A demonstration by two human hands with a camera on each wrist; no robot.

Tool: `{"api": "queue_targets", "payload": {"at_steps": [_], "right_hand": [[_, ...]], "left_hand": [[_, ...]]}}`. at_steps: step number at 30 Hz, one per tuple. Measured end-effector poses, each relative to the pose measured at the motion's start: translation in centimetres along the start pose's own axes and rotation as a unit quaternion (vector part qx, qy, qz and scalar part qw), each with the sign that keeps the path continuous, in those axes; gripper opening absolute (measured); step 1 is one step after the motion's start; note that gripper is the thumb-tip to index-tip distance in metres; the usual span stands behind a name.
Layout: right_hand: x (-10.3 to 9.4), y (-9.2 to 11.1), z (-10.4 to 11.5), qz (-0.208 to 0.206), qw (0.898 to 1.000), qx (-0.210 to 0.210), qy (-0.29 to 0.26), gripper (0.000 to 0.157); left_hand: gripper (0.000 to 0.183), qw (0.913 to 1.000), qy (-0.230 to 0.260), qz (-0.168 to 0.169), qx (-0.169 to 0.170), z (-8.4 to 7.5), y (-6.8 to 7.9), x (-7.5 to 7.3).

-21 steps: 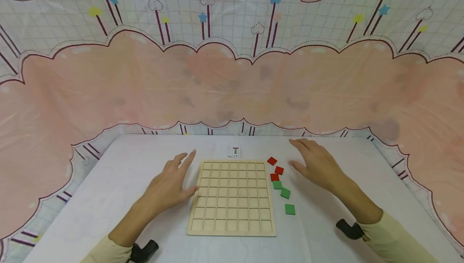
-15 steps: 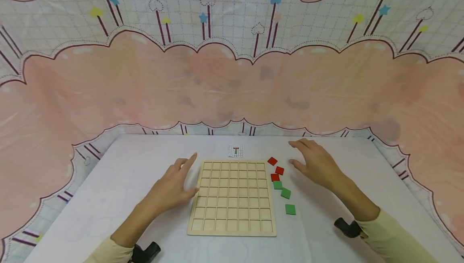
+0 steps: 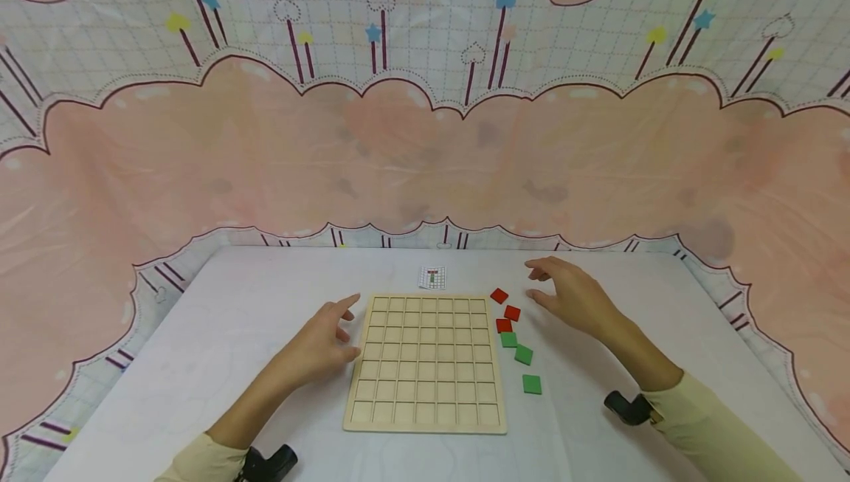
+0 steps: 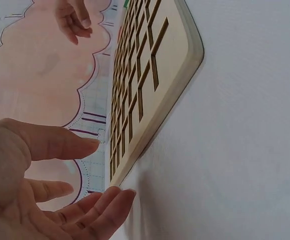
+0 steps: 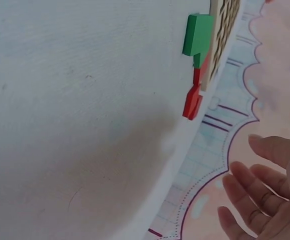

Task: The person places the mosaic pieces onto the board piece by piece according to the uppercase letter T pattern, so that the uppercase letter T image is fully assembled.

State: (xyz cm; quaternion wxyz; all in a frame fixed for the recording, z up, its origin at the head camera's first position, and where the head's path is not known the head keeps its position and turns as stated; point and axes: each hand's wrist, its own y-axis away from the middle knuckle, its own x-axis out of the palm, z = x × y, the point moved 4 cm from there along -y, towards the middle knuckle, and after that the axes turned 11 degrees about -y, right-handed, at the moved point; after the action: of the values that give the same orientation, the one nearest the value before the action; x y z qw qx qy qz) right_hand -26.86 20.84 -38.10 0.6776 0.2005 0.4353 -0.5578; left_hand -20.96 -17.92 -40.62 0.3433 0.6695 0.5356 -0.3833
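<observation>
Head view: A person's two bare hands hang on either side of a square wooden grid board (image 3: pixel 426 372) lying flat on a white-covered bench (image 3: pixel 279 283). The left hand (image 3: pixel 322 345), by the board's left edge, has thumb and fingers apart, the index finger extended; the right hand (image 3: pixel 576 297), loosely bent with a gap between thumb and fingers, is over the bench to the right. Neither holds anything. The work appears to be at its outset: every cell is bare, and three red tiles (image 3: pixel 512 313) and three green tiles (image 3: pixel 523 354) lie loose along the board's right side, none placed. Beyond the far edge sits a small card (image 3: pixel 432 277) printed with a red-and-green T on a grid. Behind the bench, a fabric-like backdrop (image 3: pixel 425 157) shows peach clouds, pale checks and candle-like sticks topped with stars and dots.
</observation>
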Motion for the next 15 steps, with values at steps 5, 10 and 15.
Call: {"api": "queue_targets", "payload": {"at_steps": [5, 10, 15], "right_hand": [[0.3, -0.5, -0.3, 0.014, 1.000, -0.002, -0.019, 0.051], [0.6, -0.9, -0.6, 0.028, 0.999, 0.003, -0.043, 0.051], [1.2, -1.3, -0.9, 0.042, 0.997, 0.008, -0.061, 0.049]], "left_hand": [[0.087, 0.9991, 0.039, 0.011, -0.015, 0.3, 0.0, 0.3], [0.086, 0.9961, 0.082, 0.021, -0.025, 0.6, -0.1, 0.9], [0.082, 0.9938, 0.104, 0.022, -0.034, 0.8, -0.1, 1.4]]}}
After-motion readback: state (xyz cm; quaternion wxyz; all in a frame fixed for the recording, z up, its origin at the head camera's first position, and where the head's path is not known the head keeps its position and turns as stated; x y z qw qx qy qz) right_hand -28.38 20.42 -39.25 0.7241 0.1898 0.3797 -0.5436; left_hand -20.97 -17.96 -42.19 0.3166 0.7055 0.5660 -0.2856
